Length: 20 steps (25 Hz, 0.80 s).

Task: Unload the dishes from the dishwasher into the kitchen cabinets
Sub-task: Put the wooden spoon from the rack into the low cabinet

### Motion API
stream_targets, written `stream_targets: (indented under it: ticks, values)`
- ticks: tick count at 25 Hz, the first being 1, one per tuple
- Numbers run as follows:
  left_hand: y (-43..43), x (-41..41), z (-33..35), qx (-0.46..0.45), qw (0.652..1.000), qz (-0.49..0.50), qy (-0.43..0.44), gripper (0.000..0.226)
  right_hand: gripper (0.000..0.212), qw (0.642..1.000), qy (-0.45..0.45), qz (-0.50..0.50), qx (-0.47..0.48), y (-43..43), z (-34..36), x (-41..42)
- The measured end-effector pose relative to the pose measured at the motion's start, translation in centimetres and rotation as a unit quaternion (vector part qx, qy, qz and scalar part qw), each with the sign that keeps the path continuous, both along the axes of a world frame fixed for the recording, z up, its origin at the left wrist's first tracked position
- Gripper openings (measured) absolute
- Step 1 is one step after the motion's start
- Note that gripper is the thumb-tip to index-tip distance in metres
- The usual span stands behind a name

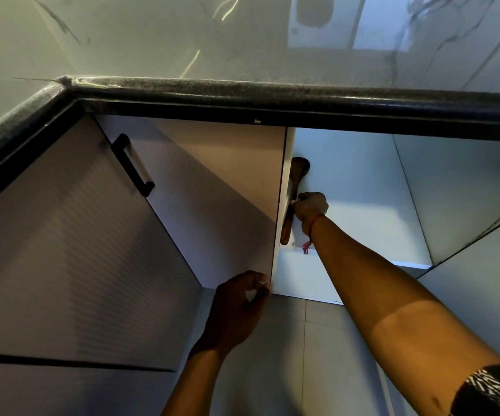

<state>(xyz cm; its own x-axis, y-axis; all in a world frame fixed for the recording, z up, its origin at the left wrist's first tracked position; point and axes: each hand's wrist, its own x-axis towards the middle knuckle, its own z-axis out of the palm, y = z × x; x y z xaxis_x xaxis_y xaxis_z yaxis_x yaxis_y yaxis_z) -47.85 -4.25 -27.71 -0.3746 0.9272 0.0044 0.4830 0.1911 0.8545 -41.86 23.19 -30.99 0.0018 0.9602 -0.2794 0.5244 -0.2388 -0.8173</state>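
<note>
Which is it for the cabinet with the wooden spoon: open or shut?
Open: the cabinet shows its white interior, and the right hand holds the wooden spoon inside it.

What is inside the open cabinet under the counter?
The right hand grips a wooden spoon above a white shelf. The door, held at its edge by the left hand, covers part of the spoon and whatever lies further left.

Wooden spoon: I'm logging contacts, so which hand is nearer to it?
Right. The right hand grips the wooden spoon inside the open cabinet; the left hand is lower, outside, pinching the bottom corner of the cabinet door, apart from the spoon.
</note>
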Motion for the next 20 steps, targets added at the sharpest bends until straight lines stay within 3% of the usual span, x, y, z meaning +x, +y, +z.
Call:
stream_targets:
  ticks: [9, 15, 20]
  values:
    - [0.8, -1.5, -0.3, 0.02, 0.999, 0.031, -0.01, 0.007, 0.031, 0.998, 0.039, 0.003, 0.056, -6.6, 0.8, 2.6]
    - [1.8, 0.8, -0.6, 0.001, 0.991, 0.027, -0.127, 0.016, 0.028, 0.99, 0.027, 0.039, 0.136, -15.4, 3.4, 8.5]
    - [1.5, 5.0, 0.6, 0.017, 0.99, -0.045, -0.13, 0.014, 0.028, 0.984, 0.024, 0.027, 0.172, -22.9, 9.0, 15.2]
